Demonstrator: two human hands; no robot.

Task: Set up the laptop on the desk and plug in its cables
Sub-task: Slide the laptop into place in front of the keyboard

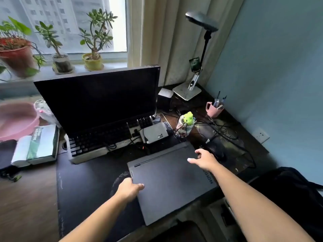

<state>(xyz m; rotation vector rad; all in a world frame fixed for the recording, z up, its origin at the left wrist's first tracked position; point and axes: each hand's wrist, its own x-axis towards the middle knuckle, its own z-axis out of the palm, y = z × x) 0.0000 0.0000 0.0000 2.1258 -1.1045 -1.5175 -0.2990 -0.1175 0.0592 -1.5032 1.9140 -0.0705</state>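
Note:
A closed grey laptop [167, 182] lies lid-up on the black desk mat [83, 186], turned at an angle, its near corner hanging over the desk's front edge. My left hand [130, 188] grips the laptop's left edge, thumb on the lid. My right hand [203, 158] rests at the far right corner of the lid, fingers spread and curled over the edge. A tangle of black cables [222, 131] lies on the desk just beyond the laptop, to the right. A white wall socket [261, 135] sits on the blue wall.
A dark monitor [99, 98] stands behind a black keyboard [97, 142], with a grey box [154, 132] beside it. A green toy in a jar [187, 122], a pink pen holder [213, 108] and a desk lamp [195, 81] stand to the right. Books [38, 145] lie left. A black bag [286, 194] sits at the right.

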